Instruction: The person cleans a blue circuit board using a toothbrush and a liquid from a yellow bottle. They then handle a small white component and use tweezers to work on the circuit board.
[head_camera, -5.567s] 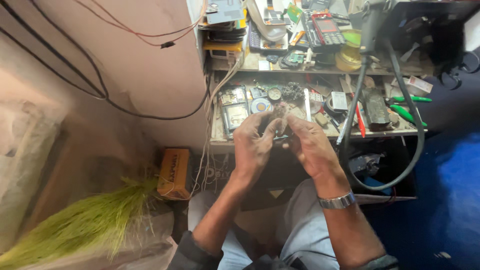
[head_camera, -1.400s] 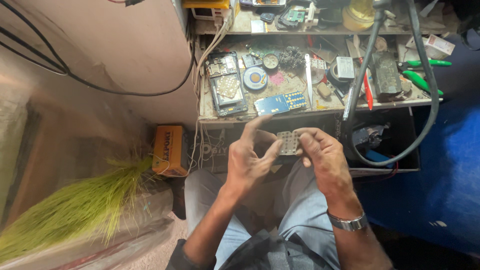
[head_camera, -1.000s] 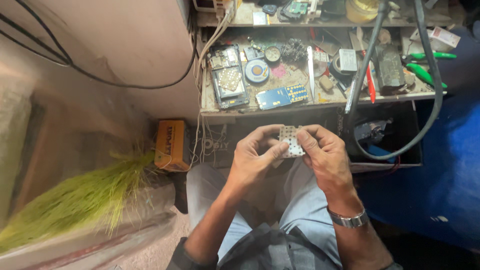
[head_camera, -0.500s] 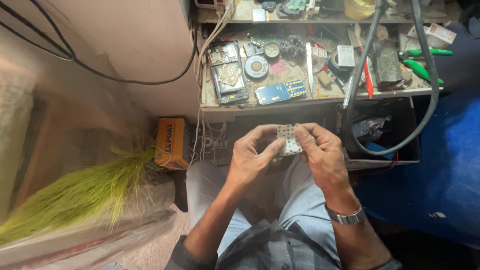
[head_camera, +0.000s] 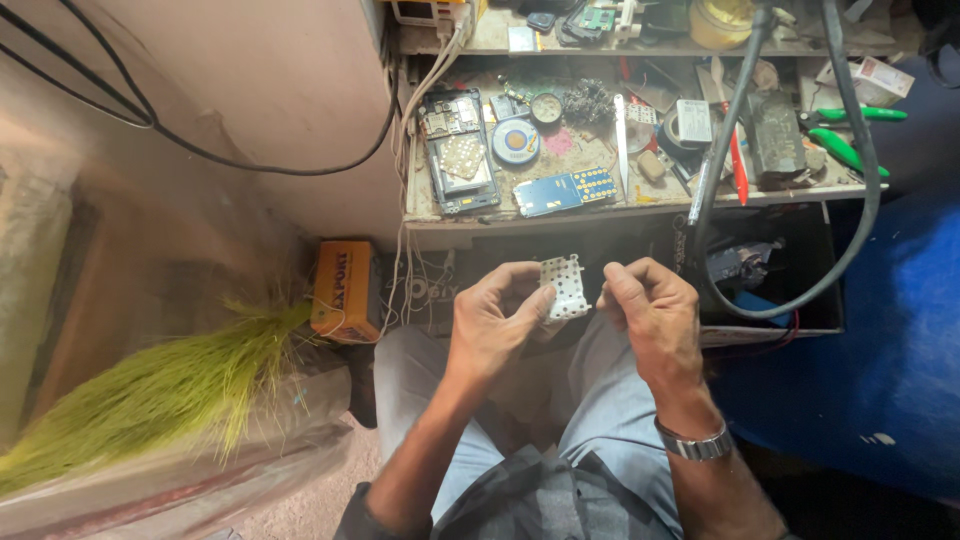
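Over my lap, both hands hold a small white keypad sheet (head_camera: 565, 287) dotted with dark spots. My left hand (head_camera: 492, 322) pinches its left edge between thumb and fingers. My right hand (head_camera: 650, 315), with a metal watch on the wrist, grips the right edge. The sheet stands nearly upright between the two hands, just below the front edge of the workbench (head_camera: 640, 208).
On the bench lie an opened phone body (head_camera: 458, 160), a blue circuit board (head_camera: 566, 190), a round solder spool (head_camera: 516, 142), tweezers, a red-handled tool and green pliers (head_camera: 846, 135). A thick black cable (head_camera: 850, 200) loops down at right. An orange box (head_camera: 343, 290) and a green broom (head_camera: 150, 400) sit at left.
My hands came down from the bench to my lap with the white sheet. Over the last second the view shifted slightly; the grip on the sheet stays the same.
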